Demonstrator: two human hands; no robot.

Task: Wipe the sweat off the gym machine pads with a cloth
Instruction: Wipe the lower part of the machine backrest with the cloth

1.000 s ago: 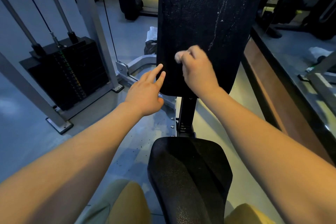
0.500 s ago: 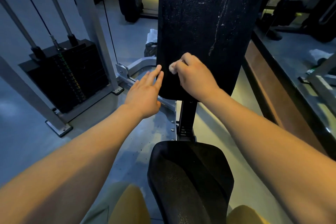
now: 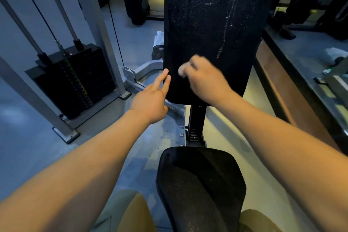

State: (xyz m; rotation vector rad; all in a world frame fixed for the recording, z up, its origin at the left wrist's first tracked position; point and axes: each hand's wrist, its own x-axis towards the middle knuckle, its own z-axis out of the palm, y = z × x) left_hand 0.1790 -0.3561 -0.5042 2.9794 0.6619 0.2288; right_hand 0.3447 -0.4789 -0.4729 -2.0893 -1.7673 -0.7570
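Right hand [image 3: 205, 81] pinches crumpled cloth [image 3: 182, 70] on cracked black pad [image 3: 211, 15] — left hand [image 3: 150, 100], fingers straight.

Head-worn view, forward and down, close to upright pad [image 3: 211, 24]

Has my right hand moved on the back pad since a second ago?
Yes. The right hand, gripping the cloth, has slid slightly down the back pad toward its bottom edge.

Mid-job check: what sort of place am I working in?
Most likely a gym. A weight stack stands on the left, a machine's upright back pad and seat pad are straight ahead, and the right hand holds a cloth against the back pad.
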